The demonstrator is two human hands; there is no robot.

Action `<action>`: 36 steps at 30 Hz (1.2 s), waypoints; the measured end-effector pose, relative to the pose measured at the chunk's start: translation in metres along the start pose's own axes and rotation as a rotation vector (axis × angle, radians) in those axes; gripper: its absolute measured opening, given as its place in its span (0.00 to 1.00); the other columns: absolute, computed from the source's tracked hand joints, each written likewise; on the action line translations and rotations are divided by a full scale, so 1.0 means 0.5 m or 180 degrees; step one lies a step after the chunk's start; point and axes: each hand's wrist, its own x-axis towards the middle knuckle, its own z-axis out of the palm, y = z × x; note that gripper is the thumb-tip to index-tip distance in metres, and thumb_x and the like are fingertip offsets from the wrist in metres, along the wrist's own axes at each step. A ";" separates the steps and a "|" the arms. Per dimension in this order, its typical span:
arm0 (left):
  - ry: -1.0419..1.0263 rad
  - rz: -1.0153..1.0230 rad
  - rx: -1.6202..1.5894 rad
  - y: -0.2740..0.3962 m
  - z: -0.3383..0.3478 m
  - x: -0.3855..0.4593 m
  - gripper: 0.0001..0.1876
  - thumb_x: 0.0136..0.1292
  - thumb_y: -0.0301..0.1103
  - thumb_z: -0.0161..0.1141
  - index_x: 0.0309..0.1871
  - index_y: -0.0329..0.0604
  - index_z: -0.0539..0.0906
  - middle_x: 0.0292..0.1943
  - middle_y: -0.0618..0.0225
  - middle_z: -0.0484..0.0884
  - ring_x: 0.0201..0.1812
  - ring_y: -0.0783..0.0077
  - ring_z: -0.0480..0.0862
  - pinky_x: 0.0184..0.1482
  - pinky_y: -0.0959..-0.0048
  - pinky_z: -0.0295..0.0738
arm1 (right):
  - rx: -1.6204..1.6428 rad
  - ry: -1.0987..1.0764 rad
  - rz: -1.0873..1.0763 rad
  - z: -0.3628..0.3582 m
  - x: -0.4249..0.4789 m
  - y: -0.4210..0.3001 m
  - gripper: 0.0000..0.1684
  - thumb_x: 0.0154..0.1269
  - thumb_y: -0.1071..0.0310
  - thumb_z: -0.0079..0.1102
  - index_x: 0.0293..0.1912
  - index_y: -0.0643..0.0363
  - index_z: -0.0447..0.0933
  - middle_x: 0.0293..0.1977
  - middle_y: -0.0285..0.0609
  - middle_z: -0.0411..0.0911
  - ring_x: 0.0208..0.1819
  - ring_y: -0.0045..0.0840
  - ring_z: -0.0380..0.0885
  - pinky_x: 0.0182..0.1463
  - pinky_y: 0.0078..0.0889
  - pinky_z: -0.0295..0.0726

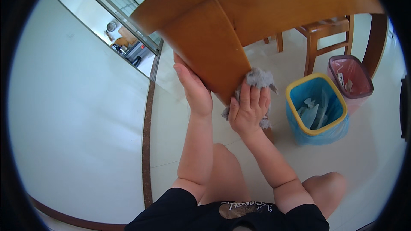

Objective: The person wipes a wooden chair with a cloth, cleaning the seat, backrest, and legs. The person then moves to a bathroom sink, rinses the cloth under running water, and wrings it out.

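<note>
A broad wooden table leg [208,45] slopes down before me from the curved apron of a wooden table [269,6]. My left hand [197,91] lies along the leg's left edge; its fingers are partly hidden behind the wood, so their grip is unclear. On the opposite edge, my right hand [250,109] holds a fluffy grey cloth [259,77] against the lower part of the leg. Tufts of the cloth stick out above the fingertips and on both sides of the hand. The leg's lower end is mostly covered by the hand and cloth.
To the right stand a blue-lined bin [316,131] with a yellow rim and a pink bin [356,95], both holding litter. A wooden chair [311,49] is behind them. A white wall [80,112] runs along the left, with a sliding door [118,0] farther off.
</note>
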 end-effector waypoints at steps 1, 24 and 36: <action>-0.0006 0.0002 -0.0066 -0.002 -0.001 -0.002 0.37 0.68 0.63 0.26 0.68 0.43 0.54 0.65 0.65 0.60 0.66 0.67 0.60 0.67 0.67 0.51 | -0.0036 -0.0016 -0.0118 -0.003 0.027 -0.010 0.23 0.62 0.56 0.50 0.54 0.55 0.73 0.55 0.42 0.69 0.55 0.46 0.65 0.61 0.50 0.59; 0.0093 -0.0273 -0.0963 0.002 -0.035 0.007 0.40 0.64 0.65 0.25 0.68 0.40 0.56 0.64 0.64 0.62 0.66 0.66 0.59 0.66 0.66 0.49 | 0.1471 -0.2543 -0.2180 -0.063 0.144 0.082 0.16 0.58 0.63 0.55 0.48 0.49 0.77 0.50 0.36 0.73 0.53 0.31 0.73 0.52 0.37 0.73; 0.0527 0.0683 0.0357 0.067 -0.044 0.079 0.31 0.68 0.50 0.36 0.68 0.40 0.55 0.69 0.64 0.55 0.71 0.64 0.51 0.69 0.58 0.39 | 0.1425 -0.3056 -0.1234 -0.222 0.063 0.108 0.11 0.60 0.64 0.53 0.24 0.58 0.73 0.22 0.39 0.71 0.29 0.33 0.72 0.35 0.34 0.73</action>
